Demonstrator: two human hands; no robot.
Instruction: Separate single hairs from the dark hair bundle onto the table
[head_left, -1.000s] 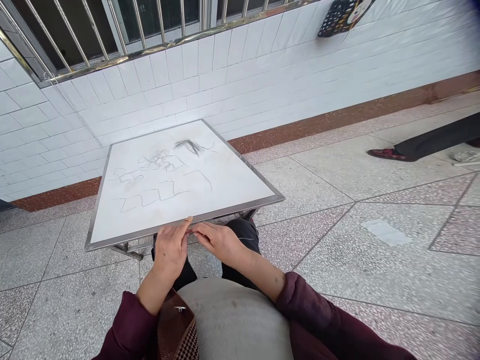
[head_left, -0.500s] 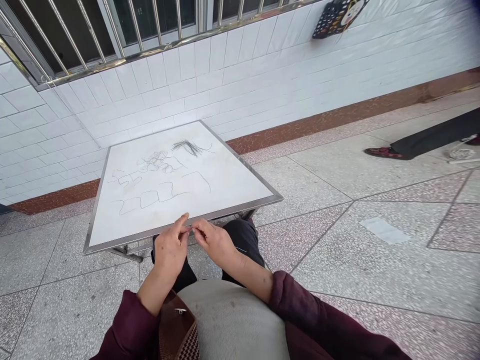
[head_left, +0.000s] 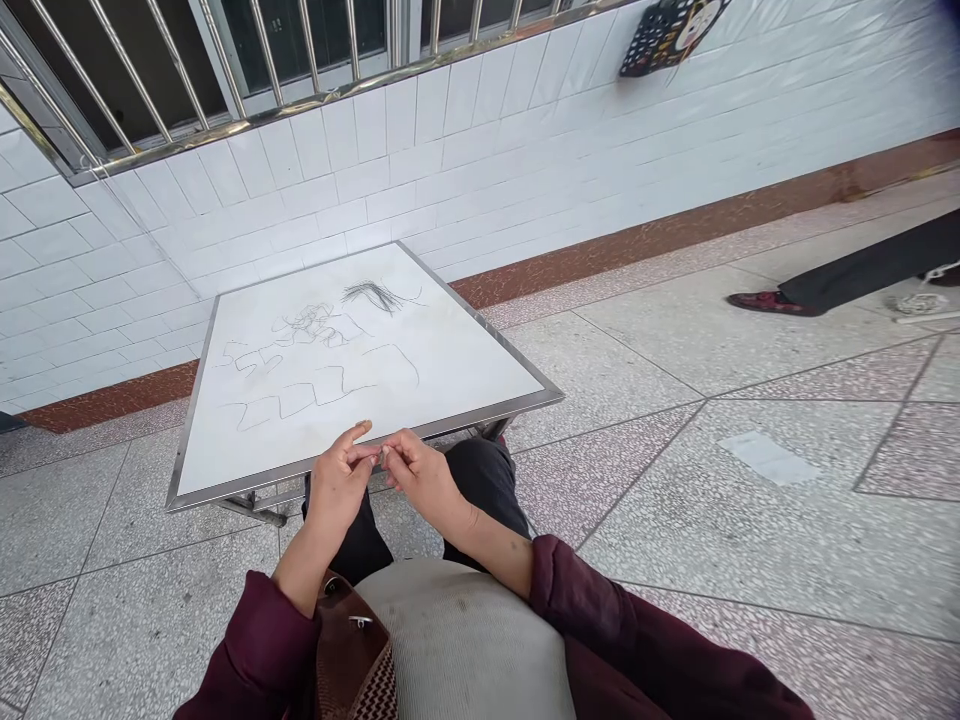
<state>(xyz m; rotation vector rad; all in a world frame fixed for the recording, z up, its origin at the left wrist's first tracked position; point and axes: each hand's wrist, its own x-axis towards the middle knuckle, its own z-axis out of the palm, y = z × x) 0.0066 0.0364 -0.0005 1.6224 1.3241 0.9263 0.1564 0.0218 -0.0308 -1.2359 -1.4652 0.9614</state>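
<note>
Hands have lifted to the worktop [head_left: 465, 370] near edge; your left hand [head_left: 337, 490] and right hand [head_left: 424, 480] pinch fingers shut on something hair-fine.

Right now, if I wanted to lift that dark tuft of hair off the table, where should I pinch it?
Probably at the thick dark middle of the tuft, where the strands bunch together; its right end thins into loose wisps that would slip. It lies flat on the table, so come straight down from above with two fingers.
</note>
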